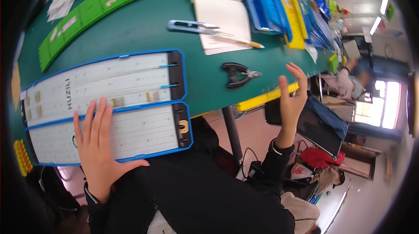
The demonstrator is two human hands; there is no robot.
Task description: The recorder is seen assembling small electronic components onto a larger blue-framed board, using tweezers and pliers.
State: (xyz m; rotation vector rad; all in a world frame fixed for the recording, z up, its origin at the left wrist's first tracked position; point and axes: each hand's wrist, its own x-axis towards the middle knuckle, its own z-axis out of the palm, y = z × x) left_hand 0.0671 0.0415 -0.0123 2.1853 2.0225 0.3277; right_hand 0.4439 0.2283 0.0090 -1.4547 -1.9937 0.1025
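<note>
A long flat case (144,122) lies unfolded at the table's near left, with a blue rim, two white panels and black ends. Small rows of brass-coloured pieces (152,96) sit on its upper panel; what they are is too small to tell. My left hand (97,142) rests flat on the case, fingers stretched over the fold and thumb out to the side. Past the table's front edge, my right hand (291,98) is raised in the air, thumb and fingers apart, holding nothing. Nearest to it are black-handled nippers (238,75) on the table.
Light-blue thread snips (187,26) and a pen (240,40) lie by an open notebook (222,15). A long green strip (87,17) curves along the back left. Blue trays (264,4) and a yellow strip (290,11) stand back right. A dark chair (318,124) is beyond the edge.
</note>
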